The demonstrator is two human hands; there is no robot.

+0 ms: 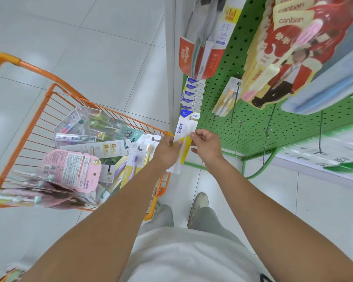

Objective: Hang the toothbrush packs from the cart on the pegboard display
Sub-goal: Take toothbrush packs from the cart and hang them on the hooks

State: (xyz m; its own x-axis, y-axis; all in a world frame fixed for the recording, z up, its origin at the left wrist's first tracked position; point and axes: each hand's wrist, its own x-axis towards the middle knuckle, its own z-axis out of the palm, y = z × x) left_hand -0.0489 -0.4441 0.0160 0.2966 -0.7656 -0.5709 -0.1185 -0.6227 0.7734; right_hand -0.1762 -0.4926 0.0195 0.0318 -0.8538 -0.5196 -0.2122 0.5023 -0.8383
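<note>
A white and yellow toothbrush pack (pixel 186 128) with a blue top hangs at the front of a row of like packs (pixel 189 94) on the left edge of the green pegboard (pixel 250 127). My left hand (pixel 168 148) grips the pack's left side. My right hand (pixel 207 144) pinches its right edge. The orange wire cart (pixel 49 110) stands to the left, holding several toothbrush packs (pixel 98 149), among them a pink pack (pixel 70 171).
Red Colgate packs (pixel 200 58) and red canban packs (pixel 287 47) hang higher on the pegboard. Several bare hooks (pixel 238 127) jut from the lower board. My feet (pixel 200 202) stand on pale floor tiles beside the cart.
</note>
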